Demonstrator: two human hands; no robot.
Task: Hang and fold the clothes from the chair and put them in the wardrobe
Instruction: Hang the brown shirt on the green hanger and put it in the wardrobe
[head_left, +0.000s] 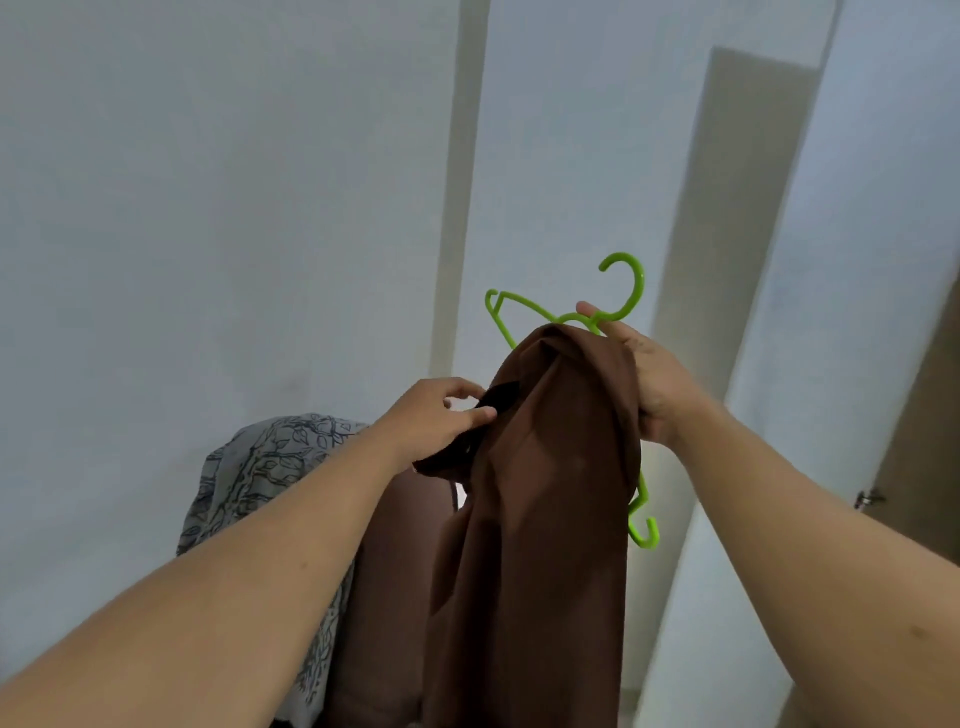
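The right hand (652, 379) grips the green hanger (621, 291) at its neck, holding it upright, while the left hand (441, 415), just left of it, pinches the brown garment's (545, 493) dark edge, the cloth draping straight down.

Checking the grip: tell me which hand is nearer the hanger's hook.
Right. The right hand grips the green hanger just below its hook; the left hand pinches the brown garment lower down.
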